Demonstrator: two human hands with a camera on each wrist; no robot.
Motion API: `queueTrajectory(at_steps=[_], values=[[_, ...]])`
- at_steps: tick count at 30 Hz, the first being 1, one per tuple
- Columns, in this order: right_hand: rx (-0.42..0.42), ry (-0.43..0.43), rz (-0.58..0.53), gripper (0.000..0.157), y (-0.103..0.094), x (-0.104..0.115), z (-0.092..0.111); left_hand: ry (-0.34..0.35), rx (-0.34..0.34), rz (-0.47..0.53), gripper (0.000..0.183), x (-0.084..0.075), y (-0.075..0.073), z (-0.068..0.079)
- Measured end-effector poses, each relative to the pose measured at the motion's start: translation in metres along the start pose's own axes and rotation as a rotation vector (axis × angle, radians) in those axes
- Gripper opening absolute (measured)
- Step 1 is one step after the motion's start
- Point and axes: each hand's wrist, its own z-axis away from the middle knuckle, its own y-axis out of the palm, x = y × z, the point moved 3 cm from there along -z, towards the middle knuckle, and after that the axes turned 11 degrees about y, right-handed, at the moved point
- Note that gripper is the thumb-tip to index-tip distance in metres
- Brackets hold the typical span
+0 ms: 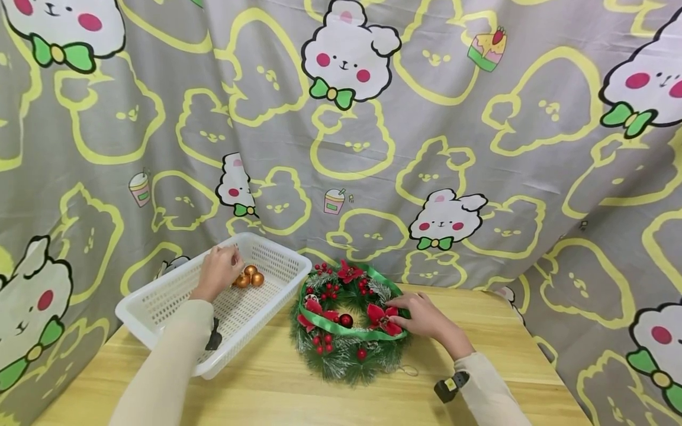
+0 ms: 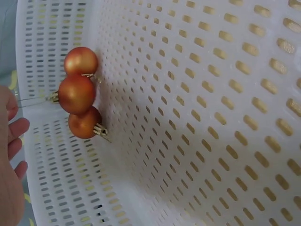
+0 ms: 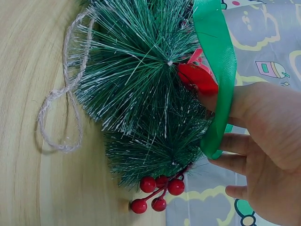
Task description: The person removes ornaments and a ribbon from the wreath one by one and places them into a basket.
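Observation:
My left hand point(image 1: 220, 269) is over the white plastic basket point(image 1: 160, 299). In the left wrist view its fingertips pinch the thin thread of a copper-orange Christmas ball point(image 2: 76, 94). Two more such balls, an upper one point(image 2: 81, 60) and a lower one point(image 2: 83, 126), touch or nearly touch it inside the basket. My right hand point(image 1: 426, 316) rests at the right side of a green Christmas wreath point(image 1: 346, 361), fingers fairly straight. Its thumb touches a red poinsettia point(image 1: 383, 319), and its fingers lie by the green ribbon point(image 3: 221, 80). The thumb's tip is partly hidden.
The wreath lies on a wooden table point(image 1: 298, 408), close to the basket's right side. A twine loop point(image 3: 63, 117) trails from the wreath onto the tabletop. Red berries point(image 3: 157, 193) stick out of the greenery. A patterned curtain point(image 1: 362, 160) hangs behind and around the table.

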Motion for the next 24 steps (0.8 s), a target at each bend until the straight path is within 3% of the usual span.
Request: queueTrajectory(at_steps=[9,18,24], values=[[-0.004,-0.009,0.013,0.036,-0.0007,-0.0008,0.0004,-0.024,0.090,0.014,0.011,0.0029,0.0066,0.0030],[0.005,-0.007,0.015,0.036,0.0001,-0.0019,0.0003,0.002,0.076,0.008,0.011,0.0027,0.0096,0.0055],[0.018,0.006,0.022,0.037,-0.0002,-0.0014,-0.0008,-0.033,0.131,0.026,0.013,0.0035,0.0102,0.0052]])
